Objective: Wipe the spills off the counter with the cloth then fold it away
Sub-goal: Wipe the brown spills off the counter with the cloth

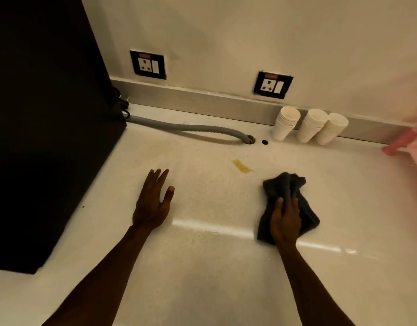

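Observation:
A dark grey cloth (285,187) lies bunched on the white counter (202,267), right of centre. My right hand (285,220) presses down on the cloth's near part, its fingers gripping the folds. A yellowish spill streak (242,166) marks the counter just beyond and to the left of the cloth, apart from it. My left hand (153,203) rests flat on the counter to the left, fingers spread, holding nothing.
A tall black appliance (45,128) fills the left side. A grey corrugated hose (191,128) runs from it into a hole in the counter. Three stacks of white paper cups (311,125) lean at the back wall. A pink object (407,142) sits at the right edge.

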{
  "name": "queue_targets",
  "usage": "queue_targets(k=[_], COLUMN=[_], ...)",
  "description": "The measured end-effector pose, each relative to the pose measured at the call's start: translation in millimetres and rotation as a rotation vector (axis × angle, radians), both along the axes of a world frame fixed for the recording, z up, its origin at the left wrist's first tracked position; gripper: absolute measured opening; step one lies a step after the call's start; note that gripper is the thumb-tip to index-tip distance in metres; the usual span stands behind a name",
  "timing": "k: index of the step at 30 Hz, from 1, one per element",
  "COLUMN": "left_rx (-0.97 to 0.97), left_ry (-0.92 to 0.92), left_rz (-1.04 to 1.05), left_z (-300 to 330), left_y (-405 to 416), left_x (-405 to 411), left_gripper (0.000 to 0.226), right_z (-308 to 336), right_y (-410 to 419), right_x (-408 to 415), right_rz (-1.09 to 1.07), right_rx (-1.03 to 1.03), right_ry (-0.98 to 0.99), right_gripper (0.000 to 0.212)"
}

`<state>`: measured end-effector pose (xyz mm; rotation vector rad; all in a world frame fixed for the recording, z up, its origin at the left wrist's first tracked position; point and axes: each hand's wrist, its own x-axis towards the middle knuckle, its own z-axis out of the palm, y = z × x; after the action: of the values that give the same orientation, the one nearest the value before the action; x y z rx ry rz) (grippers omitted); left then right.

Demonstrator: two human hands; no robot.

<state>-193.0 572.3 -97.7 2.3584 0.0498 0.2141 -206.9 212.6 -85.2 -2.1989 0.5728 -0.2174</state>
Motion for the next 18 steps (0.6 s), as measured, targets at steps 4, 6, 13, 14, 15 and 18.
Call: queue_targets(k=[4,6,13,14,15,18], left_rx=[0.006,0.024,0.081,0.082,0.079,0.049], left_ry=[0.018,0.019,0.018,0.019,0.018,0.005], left_rz=[0.014,0.018,0.042,0.046,0.049,0.048], left_z=[-2,-2,-4,-5,-5,-7], left_y=[-1,-3,-6,-6,-5,-4], left_x=[3,4,5,6,6,5], left_gripper=[0.071,0.073,0.074,0.074,0.073,0.072], right_z=[2,1,-1,2,3,-2], right_y=[13,25,92,101,111,133], right_x=[58,84,127,124,118,88], right_rz=[0.065,0.151,0.466,0.511,0.566,0.812], right_rx=[-0.08,-0.144,-0.228,-0.222,-0.212,-0.297], right_ry=[-0.03,-0.043,-0.018,-0.02,-0.021,-0.047], right_gripper=[0.053,0.051,0.051,0.051,0.052,0.057])
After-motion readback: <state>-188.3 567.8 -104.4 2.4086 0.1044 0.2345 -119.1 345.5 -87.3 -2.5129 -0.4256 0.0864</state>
